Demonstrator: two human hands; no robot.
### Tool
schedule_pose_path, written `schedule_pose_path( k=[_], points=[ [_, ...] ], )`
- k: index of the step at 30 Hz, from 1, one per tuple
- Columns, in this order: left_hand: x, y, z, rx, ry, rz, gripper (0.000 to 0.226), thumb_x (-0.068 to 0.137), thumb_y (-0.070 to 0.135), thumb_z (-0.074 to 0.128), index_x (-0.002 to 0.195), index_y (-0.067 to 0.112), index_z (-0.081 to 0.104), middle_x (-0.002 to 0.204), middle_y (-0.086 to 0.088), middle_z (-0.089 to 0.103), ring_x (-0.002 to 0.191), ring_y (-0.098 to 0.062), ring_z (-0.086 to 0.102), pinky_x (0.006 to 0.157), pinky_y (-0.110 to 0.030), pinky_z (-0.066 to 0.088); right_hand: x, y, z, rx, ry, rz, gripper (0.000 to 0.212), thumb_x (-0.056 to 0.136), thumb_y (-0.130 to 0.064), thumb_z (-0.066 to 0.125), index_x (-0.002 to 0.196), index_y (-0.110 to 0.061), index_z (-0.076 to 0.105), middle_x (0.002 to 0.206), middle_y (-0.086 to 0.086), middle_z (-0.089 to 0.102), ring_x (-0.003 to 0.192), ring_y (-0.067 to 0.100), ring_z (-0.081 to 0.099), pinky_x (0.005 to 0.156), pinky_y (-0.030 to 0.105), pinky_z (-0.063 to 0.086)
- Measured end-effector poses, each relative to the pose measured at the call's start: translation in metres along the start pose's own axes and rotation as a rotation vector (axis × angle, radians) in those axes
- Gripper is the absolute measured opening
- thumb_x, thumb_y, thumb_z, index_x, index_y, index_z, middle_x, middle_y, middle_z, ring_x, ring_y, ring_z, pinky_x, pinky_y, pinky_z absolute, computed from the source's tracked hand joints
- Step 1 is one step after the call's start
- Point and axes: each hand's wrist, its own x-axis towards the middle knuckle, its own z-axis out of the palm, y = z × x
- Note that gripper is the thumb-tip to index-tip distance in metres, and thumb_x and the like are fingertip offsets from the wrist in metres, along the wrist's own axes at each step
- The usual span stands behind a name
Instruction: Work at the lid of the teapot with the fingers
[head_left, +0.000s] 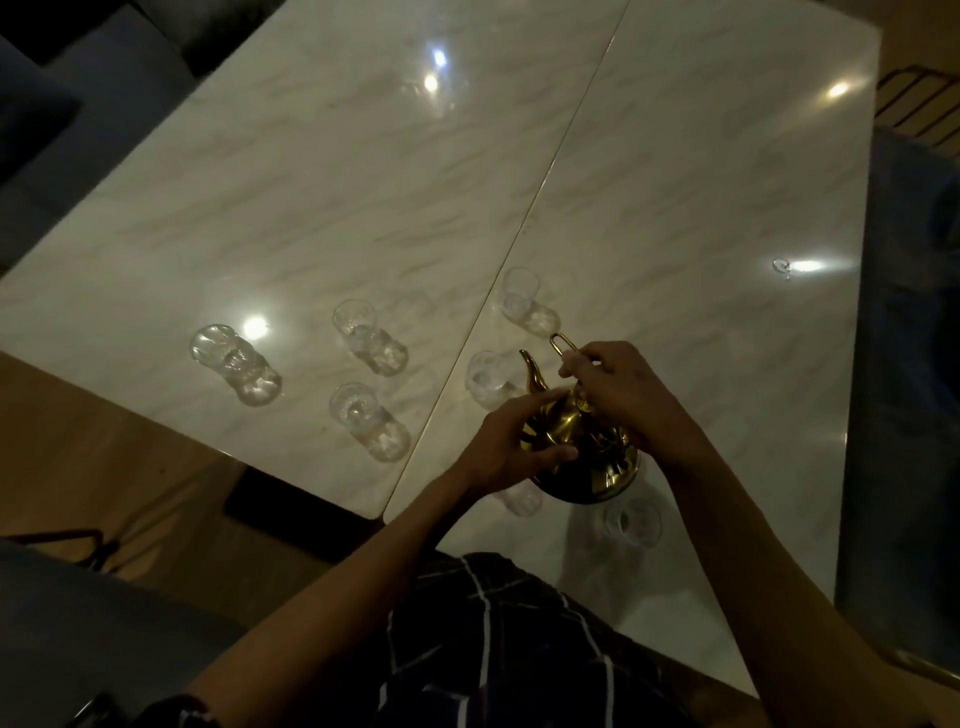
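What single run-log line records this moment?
right hand: grips teapot handle | left hand: touches gold teapot | around: clear glasses | surface: marble table

Gold teapot (571, 436) — shiny brass-coloured, w/ curved spout pointing up and away, thin wire loop handle raised, wide round base, upright near the bench's front edge.

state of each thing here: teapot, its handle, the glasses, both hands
gold teapot: tilted, spout up-left
teapot handle: raised, gripped by right hand
left hand: fingers straight, touching teapot body
glasses: upright on marble table, look empty
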Motion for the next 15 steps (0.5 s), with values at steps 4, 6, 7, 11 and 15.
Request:
schedule_pose_path(
  k=[4, 6, 7, 11, 15],
  points=[
    [0.014, 0.013, -0.003, 0.016, 0.019, 0.029, 0.070, 0.088, 0.026, 0.082, 0.150, 0.022, 0.050, 0.129, 0.010, 0.059, 0.110, -0.002, 0.059, 0.090, -0.010, 0.049, 0.013, -0.001, -0.015, -0.004, -0.011, -0.029, 0.028, 0.097, -0.035, 0.053, 0.088, -0.017, 0.072, 0.091, 0.007, 0.065, 0.086, 0.022, 0.066, 0.073, 0.036, 0.053],
    [0.023, 0.017, -0.005, 0.034, 0.031, 0.031, 0.072, 0.088, 0.030, 0.082, 0.152, 0.024, 0.049, 0.136, 0.003, 0.062, 0.114, -0.013, 0.063, 0.094, -0.024, 0.055, 0.020, -0.006, -0.021, 0.004, -0.017, -0.060, 0.029, 0.097, -0.035, 0.053, 0.091, -0.015, 0.072, 0.091, 0.007, 0.066, 0.086, 0.021, 0.067, 0.073, 0.036, 0.055],
    [0.028, 0.018, -0.006, 0.037, 0.031, 0.028, 0.072, 0.088, 0.030, 0.082, 0.152, 0.024, 0.048, 0.136, -0.001, 0.064, 0.115, -0.018, 0.064, 0.095, -0.031, 0.057, 0.023, -0.008, -0.024, 0.005, -0.012, -0.070, 0.030, 0.097, -0.035, 0.052, 0.092, -0.014, 0.073, 0.094, 0.008, 0.066, 0.087, 0.021, 0.067, 0.074, 0.037, 0.056],
    [0.049, 0.026, -0.017, 0.053, 0.025, 0.017, 0.074, 0.087, 0.030, 0.082, 0.153, 0.027, 0.048, 0.140, -0.006, 0.060, 0.120, -0.018, 0.058, 0.093, -0.024, 0.052, 0.036, -0.017, -0.034, 0.013, 0.023, -0.077, 0.031, 0.097, -0.036, 0.052, 0.095, -0.013, 0.072, 0.099, 0.008, 0.066, 0.091, 0.020, 0.066, 0.073, 0.034, 0.055],
    [0.075, 0.026, -0.033, 0.032, -0.044, 0.044, 0.072, 0.088, 0.025, 0.082, 0.152, 0.025, 0.048, 0.142, -0.005, 0.059, 0.120, -0.011, 0.056, 0.083, -0.004, 0.049, 0.053, -0.026, -0.040, 0.023, 0.072, -0.048, 0.031, 0.097, -0.038, 0.052, 0.095, -0.015, 0.072, 0.106, 0.010, 0.063, 0.091, 0.019, 0.065, 0.069, 0.031, 0.050]
  ],
)
